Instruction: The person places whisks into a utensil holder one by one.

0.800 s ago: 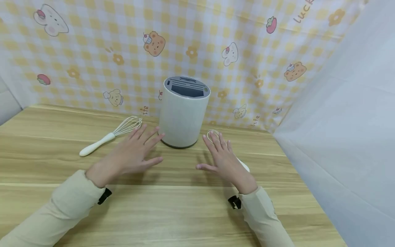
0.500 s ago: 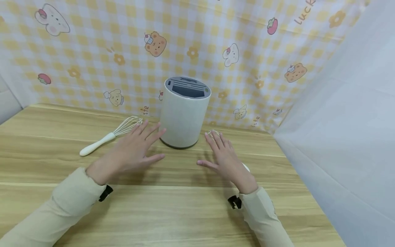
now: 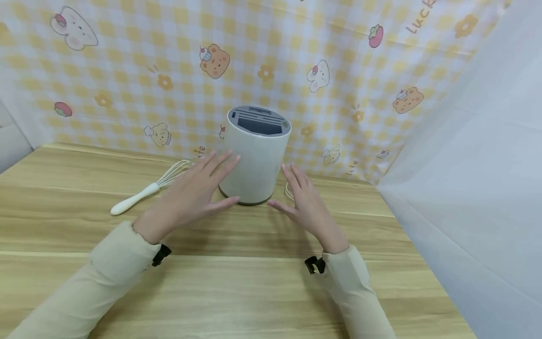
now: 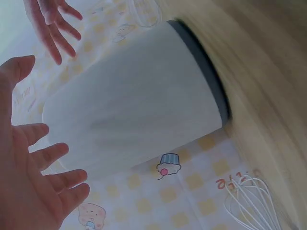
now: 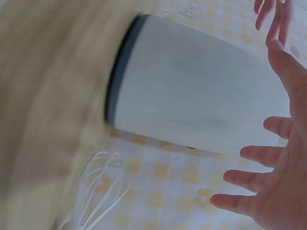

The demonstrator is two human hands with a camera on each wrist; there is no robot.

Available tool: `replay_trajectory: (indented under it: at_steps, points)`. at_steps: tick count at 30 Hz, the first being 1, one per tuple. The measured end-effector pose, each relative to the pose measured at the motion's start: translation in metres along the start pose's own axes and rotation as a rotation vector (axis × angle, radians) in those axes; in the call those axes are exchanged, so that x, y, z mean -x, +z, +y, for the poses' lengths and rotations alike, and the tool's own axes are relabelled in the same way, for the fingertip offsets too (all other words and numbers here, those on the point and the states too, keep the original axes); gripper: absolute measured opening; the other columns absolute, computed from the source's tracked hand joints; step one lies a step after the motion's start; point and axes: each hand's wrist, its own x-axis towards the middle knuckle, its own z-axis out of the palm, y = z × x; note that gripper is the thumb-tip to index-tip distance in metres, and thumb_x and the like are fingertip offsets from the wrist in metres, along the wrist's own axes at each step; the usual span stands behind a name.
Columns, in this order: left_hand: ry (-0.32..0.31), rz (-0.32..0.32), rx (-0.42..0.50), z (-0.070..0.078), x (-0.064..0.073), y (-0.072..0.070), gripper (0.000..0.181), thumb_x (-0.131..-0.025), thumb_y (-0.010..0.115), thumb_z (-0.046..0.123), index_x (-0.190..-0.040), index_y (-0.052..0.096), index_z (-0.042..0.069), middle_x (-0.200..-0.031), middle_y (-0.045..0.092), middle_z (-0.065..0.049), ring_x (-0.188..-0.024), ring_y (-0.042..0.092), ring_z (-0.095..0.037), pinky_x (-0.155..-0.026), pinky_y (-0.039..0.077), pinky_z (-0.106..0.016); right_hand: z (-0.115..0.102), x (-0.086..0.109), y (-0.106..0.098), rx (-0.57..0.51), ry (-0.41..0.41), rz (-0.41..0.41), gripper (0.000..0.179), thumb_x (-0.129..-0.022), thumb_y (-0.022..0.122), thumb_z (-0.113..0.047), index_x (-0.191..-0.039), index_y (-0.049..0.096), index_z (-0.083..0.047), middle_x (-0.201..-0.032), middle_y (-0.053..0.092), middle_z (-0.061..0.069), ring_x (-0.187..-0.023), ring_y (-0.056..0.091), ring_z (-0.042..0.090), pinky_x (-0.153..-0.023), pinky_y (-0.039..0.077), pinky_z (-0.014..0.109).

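Observation:
A white knife block (image 3: 257,162), rounded, with a grey slotted top and a dark base, stands upright near the back of the table. To its left, my left hand (image 3: 190,193) is raised with fingers spread; in the head view its fingertips overlap the block's side, but I cannot tell whether they touch. My right hand (image 3: 311,207) faces it from the other side, fingers extended and holding nothing. A white whisk (image 3: 146,190) lies beyond my left hand, its wire end partly covered. Another whisk (image 5: 100,191) lies by my right hand, mostly hidden in the head view.
The wooden table (image 3: 237,292) extends toward me. Behind the block hangs a yellow checked cloth (image 3: 178,103) with cartoon prints. White sheeting (image 3: 474,188) borders the right side. Both wrists wear black straps under beige sleeves.
Both hands have moved forward and inward, closer to the knife block. My right hand now covers more of the whisk beneath it. The block and left whisk stay in place.

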Motion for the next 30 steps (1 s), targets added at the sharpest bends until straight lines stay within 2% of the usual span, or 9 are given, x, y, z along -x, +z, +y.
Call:
replay_trajectory:
  at_steps: [3,7,11,13,19,25,30]
  points:
    - [0.016,0.081,0.027,-0.001,-0.008,-0.002,0.082,-0.082,0.065,0.047,-0.147,0.028,0.013,-0.148,0.032,-0.015,-0.132,0.033,-0.044,-0.105,0.033,-0.057,-0.002,-0.009,-0.004,-0.026,-0.011,0.056,0.087,-0.082,0.068,-0.040,-0.148,0.021,-0.008,-0.151,0.023,0.022,-0.136,0.028,0.040,-0.110,0.027,0.054]
    - [0.015,0.145,0.053,-0.003,-0.020,-0.005,0.085,-0.078,0.072,0.041,-0.145,0.030,0.011,-0.146,0.034,-0.017,-0.130,0.036,-0.044,-0.100,0.039,-0.058,-0.005,-0.020,-0.011,-0.091,0.025,0.095,0.089,-0.081,0.070,-0.037,-0.148,0.019,-0.008,-0.150,0.024,0.020,-0.137,0.026,0.038,-0.112,0.026,0.053]
    - [-0.024,0.184,0.099,-0.005,-0.032,-0.006,0.086,-0.078,0.073,0.037,-0.146,0.028,0.010,-0.147,0.033,-0.017,-0.130,0.037,-0.040,-0.099,0.041,-0.057,-0.007,-0.030,-0.017,-0.178,0.063,0.122,0.089,-0.082,0.071,-0.032,-0.148,0.017,-0.006,-0.152,0.022,0.017,-0.140,0.022,0.034,-0.113,0.023,0.051]
    - [-0.064,0.193,0.144,-0.006,-0.037,-0.007,0.087,-0.078,0.073,0.036,-0.147,0.027,0.011,-0.148,0.031,-0.017,-0.130,0.037,-0.039,-0.098,0.042,-0.056,-0.007,-0.034,-0.019,-0.233,0.096,0.140,0.090,-0.082,0.070,-0.032,-0.149,0.015,-0.008,-0.153,0.020,0.015,-0.141,0.021,0.032,-0.114,0.022,0.048]
    - [-0.258,0.171,0.399,-0.019,-0.050,-0.004,0.089,-0.080,0.072,0.034,-0.150,0.019,0.019,-0.152,0.024,-0.013,-0.135,0.032,-0.035,-0.104,0.035,-0.056,-0.004,-0.045,-0.014,-0.465,0.229,0.206,0.096,-0.082,0.071,-0.031,-0.151,0.004,-0.020,-0.153,0.021,0.013,-0.135,0.031,0.033,-0.110,0.031,0.047]
    - [-0.359,0.222,0.646,-0.037,-0.051,0.013,0.082,-0.082,0.071,0.027,-0.148,0.023,0.023,-0.149,0.026,-0.013,-0.130,0.037,-0.034,-0.107,0.035,-0.051,0.009,-0.050,0.003,-0.680,0.314,0.238,0.096,-0.082,0.071,-0.029,-0.150,0.005,-0.027,-0.147,0.029,0.016,-0.127,0.041,0.035,-0.103,0.039,0.048]
    - [-0.449,0.181,0.827,-0.047,-0.047,0.028,0.075,-0.085,0.068,0.026,-0.147,0.026,0.022,-0.146,0.029,-0.017,-0.127,0.038,-0.042,-0.105,0.036,-0.053,0.024,-0.049,0.024,-0.805,0.373,0.198,0.091,-0.084,0.070,-0.025,-0.151,0.008,-0.024,-0.146,0.030,0.018,-0.126,0.040,0.037,-0.102,0.041,0.048]
